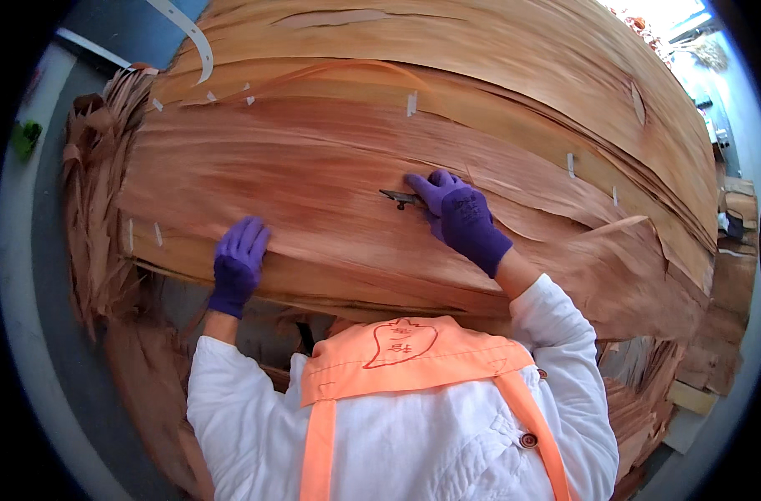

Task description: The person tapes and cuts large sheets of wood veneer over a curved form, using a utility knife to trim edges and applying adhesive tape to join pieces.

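Observation:
A wide, thin reddish-brown wood veneer sheet [314, 179] lies over paler veneer layers in front of me. My left hand [240, 259], in a purple glove, rests with fingers stretched out on the veneer near its close edge. My right hand [462, 213], gloved the same way, is closed around a small dark utility knife [400, 199]. The knife's pointed tip faces left, low over the middle of the reddish sheet. Most of its handle is hidden by the glove. To the right of that hand, the sheet is split and its flaps overlap.
Short white tape pieces [411, 103] dot the veneer. A white strip [198, 50] hangs over the far left corner. Ragged veneer scraps [96, 200] bunch at the left end of the stack. Brown blocks or packages [731, 275] line the right side.

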`<action>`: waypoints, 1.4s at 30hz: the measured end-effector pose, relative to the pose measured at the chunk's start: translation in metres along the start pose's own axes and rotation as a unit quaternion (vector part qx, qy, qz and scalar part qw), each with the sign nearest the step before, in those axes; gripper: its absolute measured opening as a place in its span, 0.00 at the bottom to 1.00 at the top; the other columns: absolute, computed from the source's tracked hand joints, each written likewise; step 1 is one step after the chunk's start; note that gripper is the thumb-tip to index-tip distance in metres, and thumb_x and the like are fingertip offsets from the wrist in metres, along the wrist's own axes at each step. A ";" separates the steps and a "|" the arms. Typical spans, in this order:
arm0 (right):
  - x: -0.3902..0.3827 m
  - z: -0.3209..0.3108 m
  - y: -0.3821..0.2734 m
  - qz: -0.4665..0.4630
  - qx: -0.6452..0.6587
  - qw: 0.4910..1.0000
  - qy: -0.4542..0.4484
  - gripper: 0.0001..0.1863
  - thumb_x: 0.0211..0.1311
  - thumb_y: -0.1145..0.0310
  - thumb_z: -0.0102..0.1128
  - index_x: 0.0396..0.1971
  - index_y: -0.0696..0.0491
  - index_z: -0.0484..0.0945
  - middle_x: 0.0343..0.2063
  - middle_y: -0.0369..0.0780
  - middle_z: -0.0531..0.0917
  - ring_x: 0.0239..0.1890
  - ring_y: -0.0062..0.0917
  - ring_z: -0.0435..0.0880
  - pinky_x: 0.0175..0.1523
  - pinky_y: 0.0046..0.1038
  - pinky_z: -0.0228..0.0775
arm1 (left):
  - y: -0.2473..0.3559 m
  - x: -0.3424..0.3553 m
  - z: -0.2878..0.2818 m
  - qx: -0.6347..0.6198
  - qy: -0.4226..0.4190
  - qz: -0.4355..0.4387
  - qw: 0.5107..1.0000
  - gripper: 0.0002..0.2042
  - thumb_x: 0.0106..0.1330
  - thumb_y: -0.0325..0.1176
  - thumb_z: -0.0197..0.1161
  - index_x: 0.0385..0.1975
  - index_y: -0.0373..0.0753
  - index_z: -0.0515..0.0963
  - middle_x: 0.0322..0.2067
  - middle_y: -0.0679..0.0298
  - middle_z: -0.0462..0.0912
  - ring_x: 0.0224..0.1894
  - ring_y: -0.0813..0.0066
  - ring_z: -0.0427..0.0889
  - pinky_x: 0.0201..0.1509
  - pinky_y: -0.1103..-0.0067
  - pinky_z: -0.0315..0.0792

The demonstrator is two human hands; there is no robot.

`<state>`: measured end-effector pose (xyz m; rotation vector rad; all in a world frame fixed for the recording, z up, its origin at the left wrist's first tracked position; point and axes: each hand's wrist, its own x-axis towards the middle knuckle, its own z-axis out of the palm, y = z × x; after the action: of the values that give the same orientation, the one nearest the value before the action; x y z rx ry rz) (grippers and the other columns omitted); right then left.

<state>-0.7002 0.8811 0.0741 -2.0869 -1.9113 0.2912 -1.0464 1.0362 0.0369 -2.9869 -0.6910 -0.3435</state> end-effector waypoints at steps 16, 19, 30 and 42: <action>0.003 0.030 -0.003 0.001 -0.079 0.996 0.036 0.21 0.49 0.70 0.55 0.47 0.48 0.71 0.33 0.42 0.73 0.35 0.36 0.76 0.32 0.34 0.71 | -0.004 0.121 0.038 -0.100 0.116 -0.060 0.986 0.18 0.64 0.37 0.51 0.53 0.40 0.69 0.56 0.55 0.67 0.60 0.57 0.64 0.63 0.67 0.56; -0.021 0.009 0.011 0.020 -0.021 1.000 0.011 0.25 0.47 0.71 0.57 0.50 0.47 0.69 0.37 0.41 0.73 0.37 0.36 0.75 0.36 0.34 0.71 | 0.012 0.137 0.059 0.019 0.008 -0.060 0.998 0.22 0.64 0.40 0.48 0.58 0.45 0.63 0.62 0.60 0.59 0.65 0.58 0.54 0.66 0.61 0.47; -0.181 -0.038 0.088 0.254 -0.014 0.962 0.101 0.23 0.45 0.77 0.58 0.47 0.52 0.72 0.48 0.47 0.74 0.49 0.43 0.73 0.52 0.37 0.67 | -0.001 0.133 0.076 0.066 -0.020 -0.037 0.997 0.25 0.63 0.39 0.48 0.60 0.39 0.60 0.62 0.55 0.58 0.65 0.57 0.54 0.67 0.65 0.46; -0.289 -0.088 0.137 0.382 -0.002 0.839 0.387 0.14 0.52 0.77 0.57 0.41 0.57 0.76 0.39 0.48 0.79 0.44 0.41 0.77 0.48 0.32 0.69 | 0.001 0.136 0.079 0.078 0.018 -0.009 0.997 0.23 0.65 0.35 0.47 0.60 0.38 0.61 0.63 0.56 0.58 0.65 0.58 0.56 0.66 0.66 0.48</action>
<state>-0.5697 0.5767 0.0945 -2.3465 -0.5812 -0.3664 -0.9105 1.1017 -0.0086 -2.8230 -0.7074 -0.3264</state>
